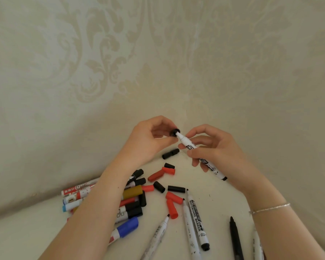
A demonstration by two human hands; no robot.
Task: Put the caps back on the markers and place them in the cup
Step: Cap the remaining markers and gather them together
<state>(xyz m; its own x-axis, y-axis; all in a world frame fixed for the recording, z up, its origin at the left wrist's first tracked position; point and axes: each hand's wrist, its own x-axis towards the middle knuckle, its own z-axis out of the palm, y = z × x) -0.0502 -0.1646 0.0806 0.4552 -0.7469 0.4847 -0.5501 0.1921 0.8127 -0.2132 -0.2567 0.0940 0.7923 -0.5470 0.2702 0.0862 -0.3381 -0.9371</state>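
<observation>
My right hand [212, 147] grips a white whiteboard marker [188, 143] by its barrel, tip pointing up and left. My left hand [148, 136] pinches a black cap [174, 132] whose mouth sits over the marker's tip. Both hands hover above the white table. Loose black caps [170, 153] and red caps [172, 207] lie scattered below them. Several uncapped white markers [196, 218] and a black pen [235, 239] lie at the front. No cup is in view.
A pile of capped markers [131, 209] in black, red, blue and ochre lies under my left forearm. The white table [26, 231] meets a patterned cream wall [158, 62] close behind the hands. A silver bracelet [270, 208] circles my right wrist.
</observation>
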